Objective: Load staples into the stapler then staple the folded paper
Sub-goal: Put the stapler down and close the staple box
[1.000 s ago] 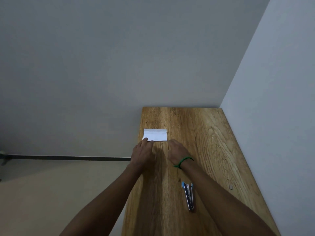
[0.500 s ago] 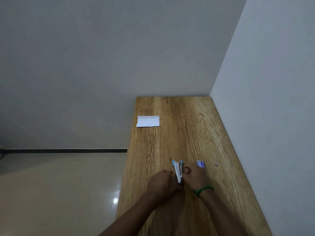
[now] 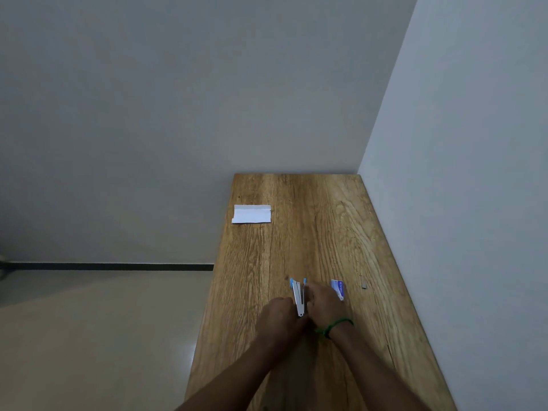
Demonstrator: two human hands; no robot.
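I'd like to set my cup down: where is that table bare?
The table is bare across its middle, between the folded paper at its far left edge and the stapler, and far right along the wall. Crowded nearer: left hand and right hand grip it, staple box and small grey piece alongside.

The near end of the stapler [image 3: 298, 298] is covered by the left hand [image 3: 281, 317] and the right hand [image 3: 324, 305], and their fingertips are hidden. The print on the small box [image 3: 338, 288] cannot be read. A tiny grey piece [image 3: 364, 285] to its right cannot be identified. The table [image 3: 326, 232] is cut off at its near end by the bottom edge.
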